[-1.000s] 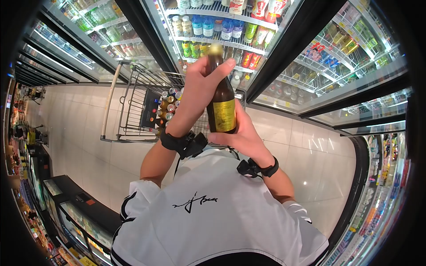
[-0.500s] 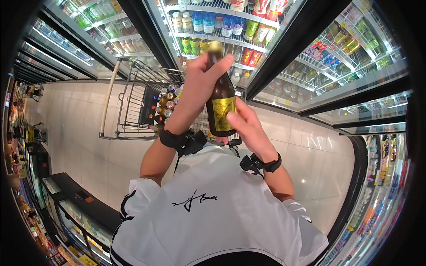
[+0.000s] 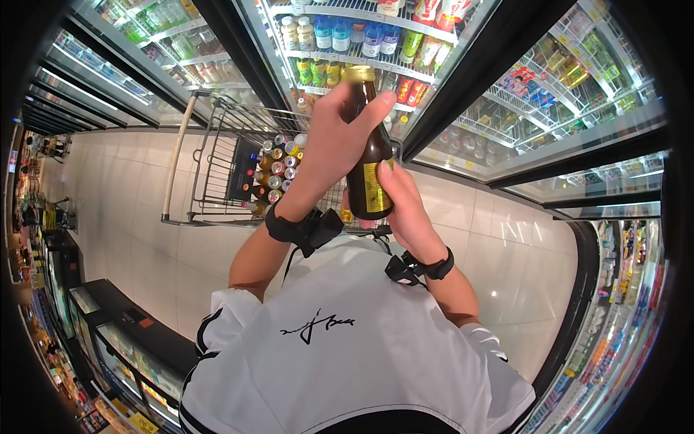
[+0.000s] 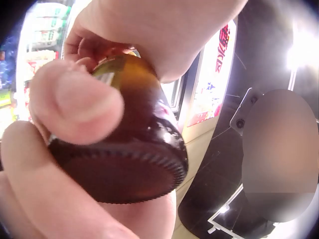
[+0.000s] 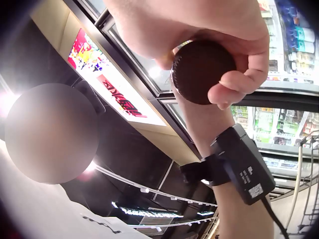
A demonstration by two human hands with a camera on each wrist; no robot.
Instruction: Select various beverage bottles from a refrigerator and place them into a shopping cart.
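My left hand [image 3: 329,145] grips the neck of a brown glass beer bottle [image 3: 372,150], thumb across the near side, just below its gold cap [image 3: 359,74]. Lower down, my right hand [image 3: 412,206] holds the body near the base, its thumb at the edge of the yellow label [image 3: 376,189]. The bottle leans, cap away from me. In the left wrist view the ridged bottle base [image 4: 124,177] faces the camera, the right thumb [image 4: 84,107] pressing the side. The right wrist view shows the round dark base [image 5: 204,72] with fingers curled beside it.
A wire shopping cart [image 3: 210,181] stands beyond my arms, with several cans [image 3: 277,168] and capped bottles in it. Behind it, fridge shelves [image 3: 347,58] hold drinks. Glass doors with dark frames [image 3: 470,94] run to both sides. A low display case [image 3: 130,325] stands at the lower left.
My right thumb has moved from under the base up onto the label. The bottle has turned, bringing its label round to the right, and shifted slightly right. My left hand keeps the neck.
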